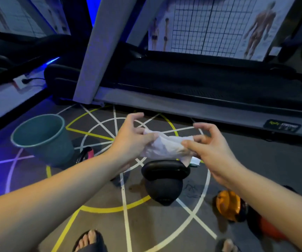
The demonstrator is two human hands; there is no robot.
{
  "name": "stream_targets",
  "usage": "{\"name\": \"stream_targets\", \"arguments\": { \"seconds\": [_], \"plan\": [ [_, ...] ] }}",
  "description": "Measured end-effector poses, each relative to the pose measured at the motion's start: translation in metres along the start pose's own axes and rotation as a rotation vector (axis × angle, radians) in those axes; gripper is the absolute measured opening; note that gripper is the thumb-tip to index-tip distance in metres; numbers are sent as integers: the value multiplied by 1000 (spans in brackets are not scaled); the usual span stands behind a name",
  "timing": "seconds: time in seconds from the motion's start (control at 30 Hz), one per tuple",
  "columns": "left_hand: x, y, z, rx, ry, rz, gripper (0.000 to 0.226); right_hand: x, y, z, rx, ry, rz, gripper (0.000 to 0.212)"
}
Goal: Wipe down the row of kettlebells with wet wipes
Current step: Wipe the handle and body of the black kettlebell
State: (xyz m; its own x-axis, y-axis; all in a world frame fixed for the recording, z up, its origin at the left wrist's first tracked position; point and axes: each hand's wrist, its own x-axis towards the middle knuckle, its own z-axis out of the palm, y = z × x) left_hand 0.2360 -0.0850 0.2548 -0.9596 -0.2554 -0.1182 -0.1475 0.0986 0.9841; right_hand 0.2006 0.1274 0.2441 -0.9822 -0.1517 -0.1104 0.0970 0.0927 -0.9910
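1. The treadmill [201,84] fills the upper half of the frame, its side rail edging the working area.
2. The floor [101,224], marked with white and yellow lines, carries everything.
3. A teal bin [42,139] stands at centre left, within reach, probably for used wipes.
4. The black kettlebell [163,186] sits at lower centre, handle up, directly under the hands, so it looks like the one to be wiped next.
5. An orange kettlebell [228,204] waits at lower right, partly behind the right forearm.
6. The left hand [128,142] pinches one end of the wipe, its other fingers spread loose.
7. The right hand [210,148] pinches the opposite end between thumb and forefinger, its remaining fingers curled clear.
8. The wet wipe [164,146] hangs crumpled between them at centre frame, apparently being pulled open.
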Motion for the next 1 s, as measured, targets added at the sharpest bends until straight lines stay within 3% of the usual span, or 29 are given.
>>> {"name": "stream_targets", "arguments": {
  "seconds": [0.07,0.13,0.2,0.37,0.5,0.6,0.7,0.8,1.0],
  "plan": [
    [3,-2,-5,236,-71,112,50,-2,1,0,-70,-97,-40,63],
    [3,-1,-10,455,-57,157,19,-4,0,0,-134,-120,-61,48],
    [0,2,-11,580,-52,158,3,-6,-3,-1,-263,-80,-68,34],
    [-3,5,-5,706,4,173,10,-6,0,-6,-508,2,-181,19],
    [-1,6,-3,713,-2,236,8,-2,0,-8,-560,78,-234,6],
    [3,10,-5,616,-49,255,9,3,-1,-10,-451,127,-199,10],
    [4,13,-5,291,-123,196,10,4,-8,-13,-264,45,-161,15],
    [1,16,-2,-39,-179,27,8,2,-12,-17,-90,-86,-104,32],
    [-2,19,9,-320,-173,-281,14,0,-14,-11,106,-111,122,26]
  ]
}}
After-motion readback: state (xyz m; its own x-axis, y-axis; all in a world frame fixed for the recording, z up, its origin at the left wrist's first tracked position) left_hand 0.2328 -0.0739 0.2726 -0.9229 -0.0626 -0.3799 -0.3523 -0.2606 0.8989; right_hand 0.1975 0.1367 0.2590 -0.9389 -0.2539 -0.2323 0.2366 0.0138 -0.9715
